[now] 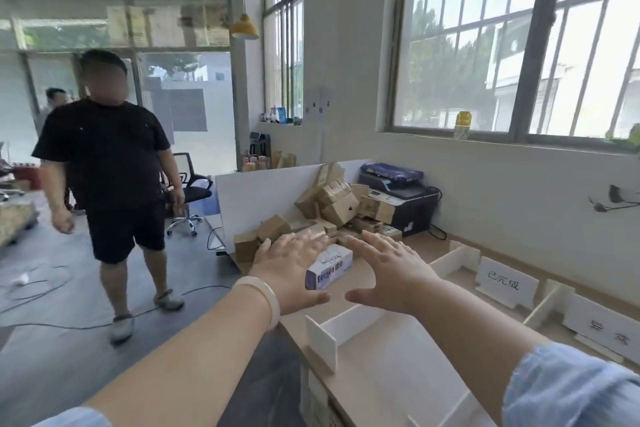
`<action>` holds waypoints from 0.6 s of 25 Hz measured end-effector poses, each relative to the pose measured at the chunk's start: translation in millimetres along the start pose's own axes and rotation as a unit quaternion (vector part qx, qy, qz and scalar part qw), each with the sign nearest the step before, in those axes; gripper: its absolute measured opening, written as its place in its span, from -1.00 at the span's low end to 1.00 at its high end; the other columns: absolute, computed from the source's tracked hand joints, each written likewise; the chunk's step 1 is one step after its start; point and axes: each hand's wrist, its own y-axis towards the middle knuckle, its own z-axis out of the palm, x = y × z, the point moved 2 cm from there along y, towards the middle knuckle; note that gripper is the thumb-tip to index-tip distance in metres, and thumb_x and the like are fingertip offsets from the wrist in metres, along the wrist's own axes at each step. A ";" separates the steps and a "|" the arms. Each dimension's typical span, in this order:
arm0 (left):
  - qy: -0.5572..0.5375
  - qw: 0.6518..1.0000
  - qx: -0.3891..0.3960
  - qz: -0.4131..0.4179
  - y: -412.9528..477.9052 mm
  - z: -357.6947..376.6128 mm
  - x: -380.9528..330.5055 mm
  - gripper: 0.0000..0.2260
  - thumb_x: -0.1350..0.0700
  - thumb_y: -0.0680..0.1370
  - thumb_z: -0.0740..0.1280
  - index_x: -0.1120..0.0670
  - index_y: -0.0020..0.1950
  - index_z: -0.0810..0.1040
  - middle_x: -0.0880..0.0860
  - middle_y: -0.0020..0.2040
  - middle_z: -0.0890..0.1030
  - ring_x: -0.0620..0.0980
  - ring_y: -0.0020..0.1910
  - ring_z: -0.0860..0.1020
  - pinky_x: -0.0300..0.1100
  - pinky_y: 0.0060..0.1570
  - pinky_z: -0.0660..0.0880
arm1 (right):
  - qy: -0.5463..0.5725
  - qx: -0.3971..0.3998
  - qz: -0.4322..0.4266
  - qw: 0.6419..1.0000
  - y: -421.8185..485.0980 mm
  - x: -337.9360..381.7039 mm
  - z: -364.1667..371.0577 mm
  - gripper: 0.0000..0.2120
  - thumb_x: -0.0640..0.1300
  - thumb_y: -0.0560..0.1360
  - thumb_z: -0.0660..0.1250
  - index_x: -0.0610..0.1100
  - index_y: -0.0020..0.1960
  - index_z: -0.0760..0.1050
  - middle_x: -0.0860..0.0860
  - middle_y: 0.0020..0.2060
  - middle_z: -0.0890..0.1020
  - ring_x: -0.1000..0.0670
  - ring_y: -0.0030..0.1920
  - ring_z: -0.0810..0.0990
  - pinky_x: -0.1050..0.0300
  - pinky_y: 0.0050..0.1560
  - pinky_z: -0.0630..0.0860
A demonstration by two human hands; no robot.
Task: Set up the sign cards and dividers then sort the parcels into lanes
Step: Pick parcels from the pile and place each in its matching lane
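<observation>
Barred windows [533, 45] light an office where a pale wooden surface [381, 357] runs along the wall. White foam-board dividers [320, 340] already stand on it and mark off lanes. Two white sign cards [504, 282] with printed characters stand upright on the wall side.

At the far end, a heap of brown cardboard parcels [332, 201] leans against a white upright panel [263, 198], with a dark printer [401, 201] just beside it. In front of the heap lies a white and purple rectangular carton [330, 267], its long axis running away from the person and slightly to the right.

The left hand [291, 274] and right hand [391, 274] reach out palms down, fingers [377, 243] straight and spread apart, holding nothing. The carton shows in the gap between them. The left hand overlaps its near left edge and looks the nearer, though contact cannot be told.

The set-up seems largely done and the sorting under way. A two-handed grasp would close most easily on the carton's long flanks, one hand on each.
</observation>
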 end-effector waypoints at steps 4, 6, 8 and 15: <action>0.009 1.000 0.010 -0.022 39.7 25.3 47.2 -0.14 -0.43 0.46 0.23 -0.23 0.59 -0.16 -0.06 0.63 -0.10 0.03 0.59 -0.08 0.14 0.53 -0.09 | 0.000 0.009 -0.002 1.000 68.5 4.1 23.8 -0.06 0.43 0.40 0.27 0.19 0.58 -0.16 0.09 0.59 -0.08 0.00 0.58 -0.10 -0.05 0.54 -0.10; 0.013 0.999 0.008 -0.030 67.5 33.5 70.6 -0.15 -0.43 0.46 0.23 -0.23 0.59 -0.15 -0.05 0.63 -0.10 0.03 0.59 -0.09 0.13 0.53 -0.10 | 0.000 0.004 -0.007 1.000 108.6 2.2 35.3 -0.06 0.43 0.40 0.26 0.19 0.58 -0.15 0.08 0.59 -0.08 0.00 0.58 -0.10 -0.05 0.54 -0.11; 0.015 0.999 0.012 -0.038 98.1 38.9 94.3 -0.15 -0.42 0.46 0.22 -0.24 0.58 -0.17 -0.05 0.63 -0.11 0.03 0.59 -0.09 0.13 0.53 -0.09 | 0.004 0.009 -0.009 1.000 151.3 -1.0 45.1 -0.07 0.43 0.40 0.25 0.19 0.58 -0.14 0.08 0.59 -0.08 0.00 0.58 -0.10 -0.05 0.55 -0.10; 0.016 0.997 0.043 -0.060 190.9 63.3 179.4 -0.16 -0.43 0.47 0.20 -0.24 0.58 -0.20 -0.06 0.63 -0.12 0.05 0.59 -0.08 0.12 0.53 -0.10 | -0.011 0.026 -0.021 0.999 282.6 -3.4 66.0 -0.08 0.43 0.40 0.24 0.19 0.58 -0.15 0.06 0.59 -0.07 0.01 0.58 -0.10 -0.09 0.56 -0.07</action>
